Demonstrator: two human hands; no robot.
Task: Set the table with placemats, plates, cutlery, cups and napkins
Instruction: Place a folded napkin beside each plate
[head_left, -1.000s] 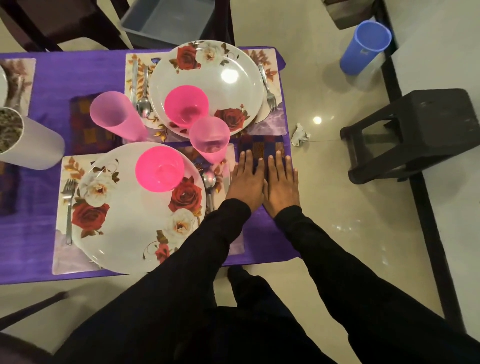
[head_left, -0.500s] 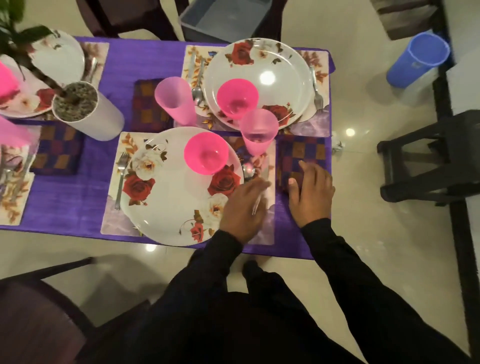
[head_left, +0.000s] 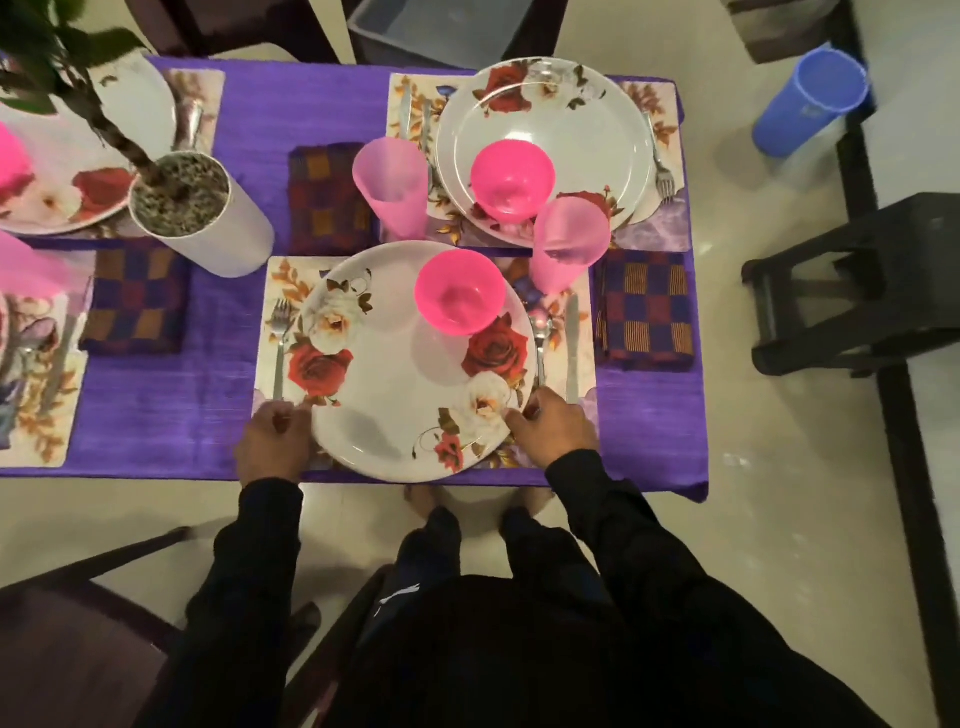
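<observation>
Both hands (head_left: 275, 441) (head_left: 556, 428) moved from the napkin (head_left: 644, 312) to grip the rose-patterned plate (head_left: 395, 395)

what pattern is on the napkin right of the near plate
A check of purple, dark red and orange-gold squares on the napkin, seen in the head view.

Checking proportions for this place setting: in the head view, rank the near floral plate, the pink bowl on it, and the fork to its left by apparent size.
1. Near floral plate, clearly largest.
2. Pink bowl.
3. Fork: about as long as the bowl is wide, but far slimmer.
</observation>
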